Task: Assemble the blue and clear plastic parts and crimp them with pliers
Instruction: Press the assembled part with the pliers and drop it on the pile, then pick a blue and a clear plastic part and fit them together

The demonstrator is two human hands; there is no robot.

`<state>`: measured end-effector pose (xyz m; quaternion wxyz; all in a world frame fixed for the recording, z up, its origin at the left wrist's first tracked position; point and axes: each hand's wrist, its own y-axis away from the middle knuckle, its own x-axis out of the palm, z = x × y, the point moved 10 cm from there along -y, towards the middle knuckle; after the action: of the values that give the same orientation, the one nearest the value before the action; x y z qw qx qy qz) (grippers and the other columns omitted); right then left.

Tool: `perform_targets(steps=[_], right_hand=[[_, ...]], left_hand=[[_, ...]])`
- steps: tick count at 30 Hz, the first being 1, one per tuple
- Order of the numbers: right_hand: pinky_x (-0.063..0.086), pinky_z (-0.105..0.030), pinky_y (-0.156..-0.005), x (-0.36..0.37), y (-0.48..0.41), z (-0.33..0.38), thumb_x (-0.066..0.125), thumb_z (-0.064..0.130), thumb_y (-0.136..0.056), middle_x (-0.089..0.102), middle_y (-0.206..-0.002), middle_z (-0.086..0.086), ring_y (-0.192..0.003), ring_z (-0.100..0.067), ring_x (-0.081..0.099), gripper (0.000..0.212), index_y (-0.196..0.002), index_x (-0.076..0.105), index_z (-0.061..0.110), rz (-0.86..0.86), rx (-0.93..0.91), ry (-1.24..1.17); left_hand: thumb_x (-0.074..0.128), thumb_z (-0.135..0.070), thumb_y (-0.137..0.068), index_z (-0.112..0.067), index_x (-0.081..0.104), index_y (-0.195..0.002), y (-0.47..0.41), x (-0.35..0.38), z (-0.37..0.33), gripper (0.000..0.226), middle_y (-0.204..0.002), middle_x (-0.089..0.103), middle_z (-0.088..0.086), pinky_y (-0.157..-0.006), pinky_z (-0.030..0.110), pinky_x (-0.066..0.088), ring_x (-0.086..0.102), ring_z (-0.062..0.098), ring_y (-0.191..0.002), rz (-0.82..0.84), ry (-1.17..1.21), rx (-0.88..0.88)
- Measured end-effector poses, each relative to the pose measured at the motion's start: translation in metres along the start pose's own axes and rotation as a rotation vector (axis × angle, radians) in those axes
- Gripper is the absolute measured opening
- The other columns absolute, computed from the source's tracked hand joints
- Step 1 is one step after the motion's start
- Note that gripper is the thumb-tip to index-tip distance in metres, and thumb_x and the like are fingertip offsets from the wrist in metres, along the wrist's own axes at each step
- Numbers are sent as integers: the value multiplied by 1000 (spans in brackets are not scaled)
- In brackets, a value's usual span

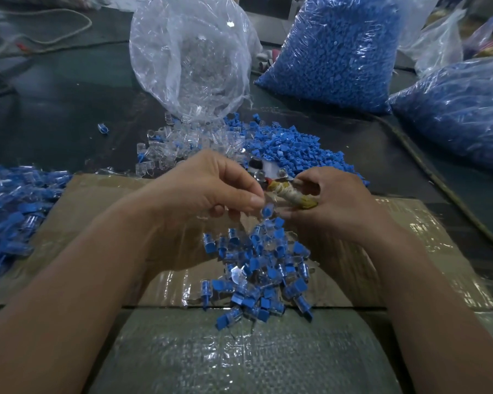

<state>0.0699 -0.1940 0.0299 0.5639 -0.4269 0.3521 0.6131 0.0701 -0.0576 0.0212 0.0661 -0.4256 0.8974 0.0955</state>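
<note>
Here, fingers of the left hand (211, 189) pinch a small blue-and-clear plastic part (267, 211); the right hand (336, 200) grips cloth-wrapped pliers (292, 194).

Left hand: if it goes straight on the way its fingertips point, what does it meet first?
Probably the wrapped pliers handle that the right hand grips, just beyond the blue-and-clear part the left hand pinches; depth is unclear.

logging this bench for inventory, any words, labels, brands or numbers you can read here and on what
No readable text anywhere in this view.
Clear bag, bags of blue parts, cardboard sheet: no print or label shows.
Pliers in the right hand: wrapped handle, no brand visible.
Blue and clear part pinched by the left hand: no marking shows.
</note>
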Motion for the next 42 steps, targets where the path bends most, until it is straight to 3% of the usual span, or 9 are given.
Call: perform_targets(steps=[5, 9, 14, 18, 21, 24, 29, 38, 42], right_hand=[[35, -22, -62, 11, 1, 4, 79, 45, -60, 46, -78, 19, -74, 1, 44, 43, -90, 53, 30, 106, -27, 28], [31, -17, -62, 16, 1, 1, 80, 45, -57, 43, -82, 21, -76, 4, 41, 49, -93, 49, 33, 166, -24, -8], [30, -20, -67, 18, 2, -5, 77, 53, -55, 40, -91, 20, -85, -2, 40, 69, -115, 51, 31, 211, -4, 18], [30, -18, -66, 17, 3, -3, 50, 77, -43, 39, -91, 22, -86, -1, 39, 88, -118, 52, 32, 207, -3, 13], [29, -16, -65, 15, 2, 0, 41, 80, -41, 40, -91, 22, -83, -1, 40, 86, -109, 56, 30, 181, -31, 7], [28, -14, -64, 15, 1, -1, 43, 78, -44, 40, -91, 20, -82, 0, 40, 82, -108, 57, 29, 177, -40, 5], [30, -18, -65, 15, 0, 1, 41, 78, -44, 39, -90, 21, -85, -2, 41, 87, -114, 56, 29, 174, -53, 19], [35, -24, -67, 12, 0, 1, 40, 75, -53, 47, -89, 16, -85, -6, 45, 74, -107, 60, 28, 161, -47, 10], [32, -15, -65, 4, -1, -2, 48, 55, -82, 50, -84, 20, -78, 3, 44, 40, -105, 63, 25, 98, -41, -47]], left_hand=[[73, -32, -54, -19, 73, -70, 3, 23, 6, 20, -62, 67, 0, -47, 16, 42, 54, 8, -52, 208, -97, -53], [71, -34, -56, -19, 73, -70, 1, 18, 3, 20, -56, 63, -2, -40, 13, 36, 47, 4, -43, 136, -57, -33], [71, -21, -72, -14, 69, -72, 2, -47, 11, 8, -54, 62, -7, -50, 15, 45, 52, 1, -47, -482, -66, 11], [70, -16, -80, -16, 70, -89, 19, -83, 6, 9, -72, 61, -11, -71, 24, 47, 57, 3, -68, -853, -433, 28], [67, -13, -82, -17, 64, -113, 12, -81, 7, 31, -101, 63, 2, -86, 31, 44, 57, 13, -87, -830, -596, 21], [58, -12, -88, -22, 50, -131, -3, -65, 12, 44, -132, 45, 4, -104, 37, 34, 49, 21, -115, -693, -711, 7], [47, -15, -94, -25, 40, -139, -16, -56, 24, 46, -150, 25, 1, -113, 40, 17, 23, 22, -137, -527, -873, -59], [55, -9, -91, -13, 67, -111, -12, -61, 11, 24, -112, 59, 8, -89, 30, 34, 48, 17, -100, -655, -869, 60], [63, -10, -86, -16, 70, -101, -4, -66, 6, 18, -97, 69, 2, -87, 30, 43, 55, 5, -78, -750, -676, 104]])
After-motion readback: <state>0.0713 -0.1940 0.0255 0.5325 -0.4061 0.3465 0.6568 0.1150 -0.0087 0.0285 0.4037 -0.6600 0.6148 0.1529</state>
